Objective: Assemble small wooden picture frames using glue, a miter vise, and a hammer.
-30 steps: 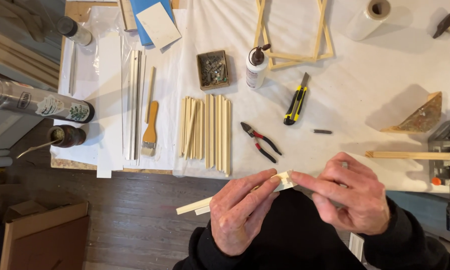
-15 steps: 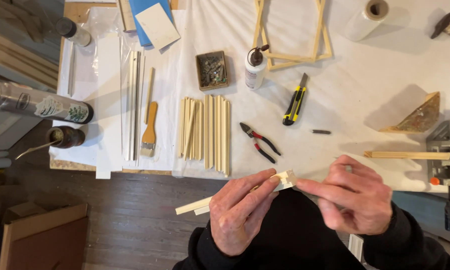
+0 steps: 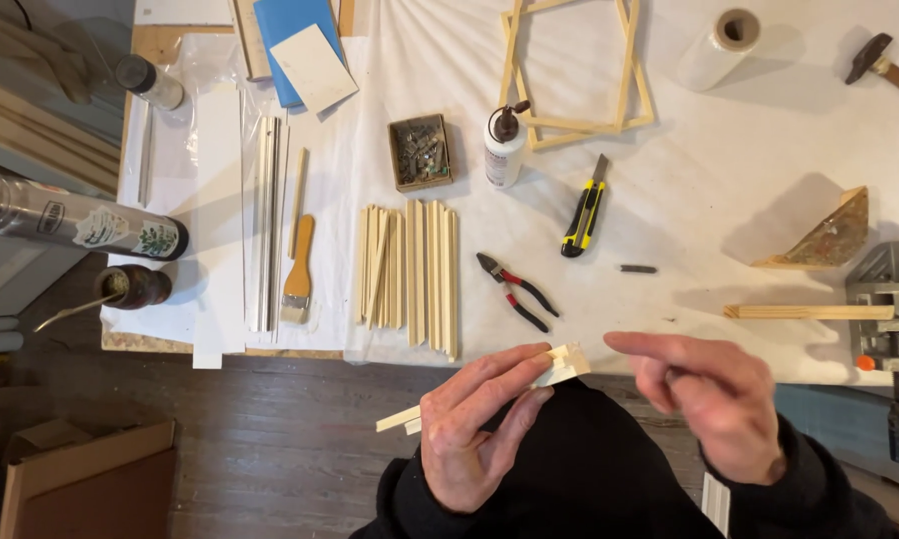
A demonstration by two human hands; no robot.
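Head view, left hand (image 3: 474, 439) pinching notched wood strip (image 3: 489, 393), right hand (image 3: 719, 404) just beside its end, fingers loosely spread, apparently apart.

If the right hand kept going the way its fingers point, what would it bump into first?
Probably the notched end of the wooden stick held in the left hand; the right hand points left at it, though depth is unclear.

white glue bottle (image 3: 502, 150) mid-table | labelled steel flask (image 3: 80, 222) left edge

A bundle of wooden strips (image 3: 410, 274) lies on the table (image 3: 729, 190), pliers (image 3: 514, 289) to its right. Behind sit a box of nails (image 3: 420, 152) and a glue bottle (image 3: 503, 150), with a utility knife (image 3: 583, 208) right of them.
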